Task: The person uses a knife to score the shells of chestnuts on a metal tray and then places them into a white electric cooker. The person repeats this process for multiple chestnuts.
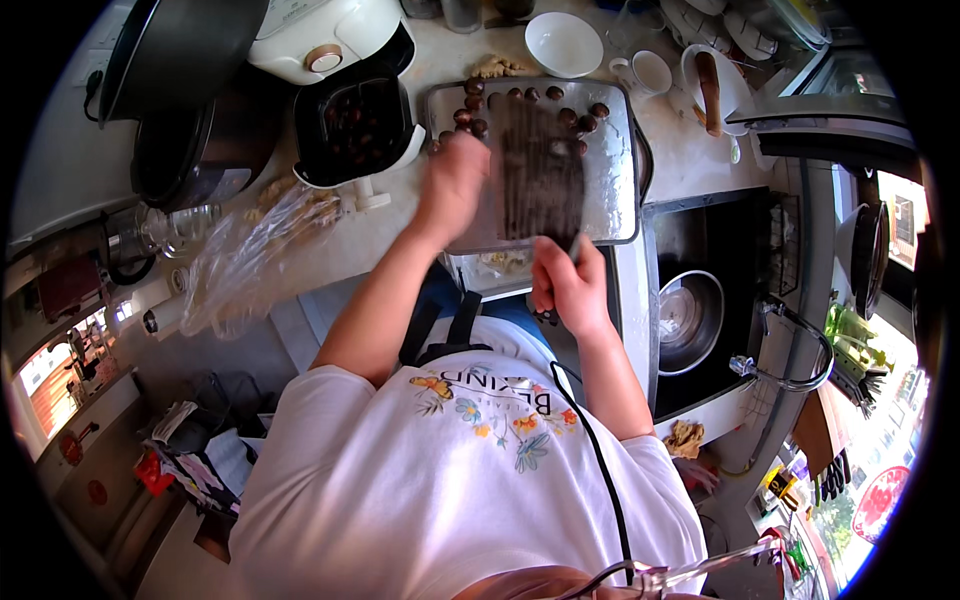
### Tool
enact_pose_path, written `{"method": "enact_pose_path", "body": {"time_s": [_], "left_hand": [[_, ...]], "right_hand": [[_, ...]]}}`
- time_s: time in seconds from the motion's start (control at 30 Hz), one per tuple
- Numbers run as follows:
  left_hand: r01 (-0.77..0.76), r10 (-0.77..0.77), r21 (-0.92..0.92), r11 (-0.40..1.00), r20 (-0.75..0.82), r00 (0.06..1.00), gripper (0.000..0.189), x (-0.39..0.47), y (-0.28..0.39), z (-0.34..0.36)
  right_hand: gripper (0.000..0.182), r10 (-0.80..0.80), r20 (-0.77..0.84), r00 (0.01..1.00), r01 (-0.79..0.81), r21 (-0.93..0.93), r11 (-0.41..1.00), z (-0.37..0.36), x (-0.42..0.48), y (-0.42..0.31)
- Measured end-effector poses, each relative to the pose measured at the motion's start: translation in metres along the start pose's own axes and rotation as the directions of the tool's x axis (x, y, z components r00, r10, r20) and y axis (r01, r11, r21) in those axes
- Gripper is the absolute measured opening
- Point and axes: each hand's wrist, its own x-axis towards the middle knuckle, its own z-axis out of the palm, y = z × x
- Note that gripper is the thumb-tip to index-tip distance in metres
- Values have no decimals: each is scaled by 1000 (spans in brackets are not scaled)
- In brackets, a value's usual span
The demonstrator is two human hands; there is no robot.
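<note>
My right hand (574,281) grips the handle of a broad cleaver (540,172), its dark blade blurred and lying over the middle of a metal-faced cutting board (611,202). By the blade's left edge is my left hand (461,165), also blurred, with its fingers curled in. Whether it holds a chestnut is hidden. Several brown chestnuts (553,93) lie along the board's far side, some left of the blade and some right of it. Left of the board stands a black air fryer basket (352,169) with many dark chestnuts inside.
Behind the basket is a white air fryer (330,37). A white bowl (564,45), a mug (649,73) and ginger root (499,67) sit beyond the board. At right, a sink (739,225) holds a metal basin (690,322). A clear plastic bag (247,255) overhangs the counter's left edge.
</note>
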Motion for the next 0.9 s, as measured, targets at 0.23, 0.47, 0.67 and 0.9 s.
{"method": "enact_pose_path", "body": {"time_s": [0.23,0.47,0.67,0.9], "left_hand": [[246,-137,565,788,-230,964,40,49,-13,-153],[-136,246,675,725,-69,967,29,-7,-12,-83],[-281,163,758,588,229,960,73,-58,-83,-13],[-201,152,741,640,134,979,68,-14,-103,21]], "right_hand": [[22,-164,-246,955,145,-95,985,-43,-1,19],[20,-150,-317,936,89,-197,976,-46,16,49],[17,-157,-366,917,92,-188,978,-58,16,60],[16,-153,-381,912,64,-235,970,-69,-2,70]]}}
